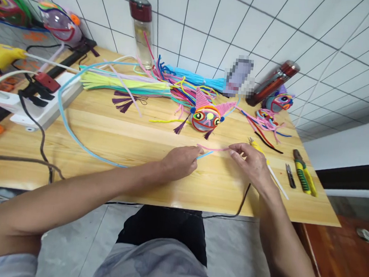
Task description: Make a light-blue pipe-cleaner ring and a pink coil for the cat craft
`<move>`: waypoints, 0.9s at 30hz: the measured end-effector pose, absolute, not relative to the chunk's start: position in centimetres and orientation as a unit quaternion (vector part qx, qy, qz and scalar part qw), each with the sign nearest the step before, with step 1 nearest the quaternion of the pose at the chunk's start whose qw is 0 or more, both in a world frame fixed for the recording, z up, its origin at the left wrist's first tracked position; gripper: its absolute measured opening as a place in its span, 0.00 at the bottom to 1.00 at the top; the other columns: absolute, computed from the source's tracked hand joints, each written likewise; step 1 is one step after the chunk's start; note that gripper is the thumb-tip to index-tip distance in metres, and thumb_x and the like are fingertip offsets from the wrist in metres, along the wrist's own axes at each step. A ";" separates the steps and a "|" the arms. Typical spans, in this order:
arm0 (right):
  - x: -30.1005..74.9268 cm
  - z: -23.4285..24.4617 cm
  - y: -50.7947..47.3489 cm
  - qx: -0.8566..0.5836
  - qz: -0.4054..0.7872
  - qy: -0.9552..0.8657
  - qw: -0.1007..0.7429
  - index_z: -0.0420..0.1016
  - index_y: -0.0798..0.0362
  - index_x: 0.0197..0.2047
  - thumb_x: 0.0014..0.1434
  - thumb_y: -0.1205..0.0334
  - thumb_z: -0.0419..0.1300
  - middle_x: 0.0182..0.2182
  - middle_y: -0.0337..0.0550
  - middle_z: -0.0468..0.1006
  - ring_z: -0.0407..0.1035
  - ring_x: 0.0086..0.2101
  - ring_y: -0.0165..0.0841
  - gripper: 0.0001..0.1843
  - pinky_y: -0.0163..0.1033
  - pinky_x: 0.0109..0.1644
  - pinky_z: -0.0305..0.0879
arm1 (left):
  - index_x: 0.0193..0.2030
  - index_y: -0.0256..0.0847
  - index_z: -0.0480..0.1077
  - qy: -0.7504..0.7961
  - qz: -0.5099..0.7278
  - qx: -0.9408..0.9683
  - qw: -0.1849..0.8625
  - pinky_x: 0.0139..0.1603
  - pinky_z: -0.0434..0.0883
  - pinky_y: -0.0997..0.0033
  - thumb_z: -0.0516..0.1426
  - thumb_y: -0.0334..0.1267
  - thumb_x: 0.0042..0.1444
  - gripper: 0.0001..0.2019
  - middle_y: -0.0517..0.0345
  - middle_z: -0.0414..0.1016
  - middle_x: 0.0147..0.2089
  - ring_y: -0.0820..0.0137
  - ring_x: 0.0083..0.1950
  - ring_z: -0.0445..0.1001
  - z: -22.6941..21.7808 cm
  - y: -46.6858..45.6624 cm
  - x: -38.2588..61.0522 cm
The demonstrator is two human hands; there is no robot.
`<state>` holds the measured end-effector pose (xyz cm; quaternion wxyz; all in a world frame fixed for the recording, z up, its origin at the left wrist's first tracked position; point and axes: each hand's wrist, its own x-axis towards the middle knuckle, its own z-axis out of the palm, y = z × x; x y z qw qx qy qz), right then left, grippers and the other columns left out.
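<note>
Left hand [181, 160] and right hand [251, 162] pinch a pink strip [215, 149] between them, an eared figure [201, 123] at twelve o'clock.

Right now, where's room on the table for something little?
Bare tabletop lies between the blue strand, purple tassels and left forearm; another patch, between the left hand, black cable and tabletop's front edge. Crowded: the back, with pipe-cleaner bundles.

Tabletop [212, 188] smooth wd. w/ slt. sheen, pink stem [214, 149] matt, flask [271, 85] glossy & metal-look.
</note>
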<state>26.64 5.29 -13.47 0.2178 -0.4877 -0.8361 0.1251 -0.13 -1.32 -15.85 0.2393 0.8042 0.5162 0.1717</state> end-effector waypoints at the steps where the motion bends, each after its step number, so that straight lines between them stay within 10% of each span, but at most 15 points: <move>1: 26.6 -13.6 5.7 -0.490 0.127 -0.834 0.219 0.81 0.51 0.43 0.65 0.54 0.60 0.33 0.44 0.83 0.75 0.33 0.37 0.12 0.43 0.41 0.71 | 0.56 0.38 0.71 0.509 0.170 0.806 0.249 0.54 0.74 0.65 0.51 0.25 0.61 0.18 0.50 0.81 0.49 0.65 0.50 0.79 -15.8 -1.3 -0.5; 15: 25.5 -13.3 9.6 -0.528 0.068 -0.829 0.173 0.82 0.51 0.46 0.63 0.63 0.60 0.41 0.47 0.85 0.77 0.40 0.39 0.11 0.42 0.47 0.69 | 0.40 0.40 0.70 0.565 0.279 0.693 0.350 0.38 0.65 0.71 0.52 0.27 0.55 0.09 0.61 0.76 0.36 0.69 0.36 0.71 -15.1 0.3 -0.5; 27: 21.6 -14.4 20.8 -0.597 0.055 -0.797 0.076 0.85 0.51 0.51 0.61 0.68 0.60 0.48 0.51 0.84 0.76 0.48 0.41 0.18 0.42 0.53 0.69 | 0.42 0.41 0.72 0.562 0.190 0.779 0.203 0.44 0.66 0.68 0.52 0.35 0.70 0.08 0.55 0.80 0.41 0.66 0.43 0.77 -16.8 -0.7 1.7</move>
